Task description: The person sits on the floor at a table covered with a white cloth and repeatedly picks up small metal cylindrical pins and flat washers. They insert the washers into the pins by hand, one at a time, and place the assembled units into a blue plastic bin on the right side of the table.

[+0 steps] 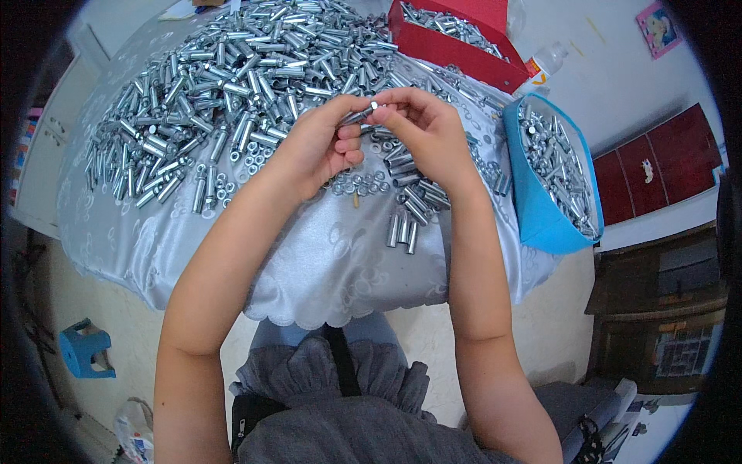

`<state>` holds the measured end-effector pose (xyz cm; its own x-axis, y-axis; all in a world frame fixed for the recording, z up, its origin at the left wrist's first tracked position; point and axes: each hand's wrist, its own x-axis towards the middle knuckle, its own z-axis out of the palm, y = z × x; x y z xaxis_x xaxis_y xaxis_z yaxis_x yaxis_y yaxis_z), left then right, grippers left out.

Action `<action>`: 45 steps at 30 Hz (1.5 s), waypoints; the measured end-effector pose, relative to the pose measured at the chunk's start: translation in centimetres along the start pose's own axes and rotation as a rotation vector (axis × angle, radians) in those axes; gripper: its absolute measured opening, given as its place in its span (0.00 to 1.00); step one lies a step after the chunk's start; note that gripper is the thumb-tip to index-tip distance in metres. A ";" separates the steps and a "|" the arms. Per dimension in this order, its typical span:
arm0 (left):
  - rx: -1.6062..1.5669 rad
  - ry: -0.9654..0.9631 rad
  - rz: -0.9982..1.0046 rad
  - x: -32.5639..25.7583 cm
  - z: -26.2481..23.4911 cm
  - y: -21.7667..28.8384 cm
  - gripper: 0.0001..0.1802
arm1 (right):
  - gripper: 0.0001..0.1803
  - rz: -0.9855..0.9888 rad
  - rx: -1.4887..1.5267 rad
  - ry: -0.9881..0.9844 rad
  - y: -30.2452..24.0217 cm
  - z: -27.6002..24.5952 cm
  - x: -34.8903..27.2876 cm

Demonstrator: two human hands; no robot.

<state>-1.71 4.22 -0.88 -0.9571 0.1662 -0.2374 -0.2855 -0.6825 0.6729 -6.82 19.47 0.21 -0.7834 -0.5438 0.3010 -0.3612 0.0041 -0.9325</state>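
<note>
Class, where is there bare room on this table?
Bare: shiny silver-white patterned tablecloth between small silver metal rings and its scalloped front hem, drooping near the edge. Crowded: beyond, a broad heap of silver cylindrical metal bolts; rightward, short silver metal tubes and a filled blue fabric bin.

A small blue stool (76, 349) stands on the pale floor (143, 329) at left, a whitish plastic bag (137, 427) near the lower edge. At upper right are a clear bottle (546, 62), a pink-edged picture (659, 31) on the wall (610, 66) and dark red panels (680, 155).
</note>
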 end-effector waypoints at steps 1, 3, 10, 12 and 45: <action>-0.004 0.002 -0.003 0.0 0.0 0.0 0.09 | 0.11 0.003 -0.023 0.000 0.0 -0.1 0.0; -0.003 0.024 0.014 -0.2 0.3 -0.1 0.10 | 0.11 -0.008 -0.017 0.003 0.0 -0.1 0.1; 0.048 0.043 0.085 0.0 -0.1 -0.2 0.16 | 0.12 -0.032 -0.014 -0.049 -0.4 -0.2 0.0; -0.030 0.035 0.045 0.0 0.0 -0.2 0.13 | 0.11 -0.027 -0.011 -0.046 -0.3 -0.2 0.0; 0.082 0.072 0.075 0.0 0.1 0.1 0.12 | 0.12 -0.210 -0.351 0.038 -1.0 -0.1 -0.3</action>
<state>-1.70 4.21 -0.77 -0.9708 0.0631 -0.2316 -0.2187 -0.6304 0.7449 -6.29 19.70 1.06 -0.6900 -0.5319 0.4909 -0.6607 0.1858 -0.7273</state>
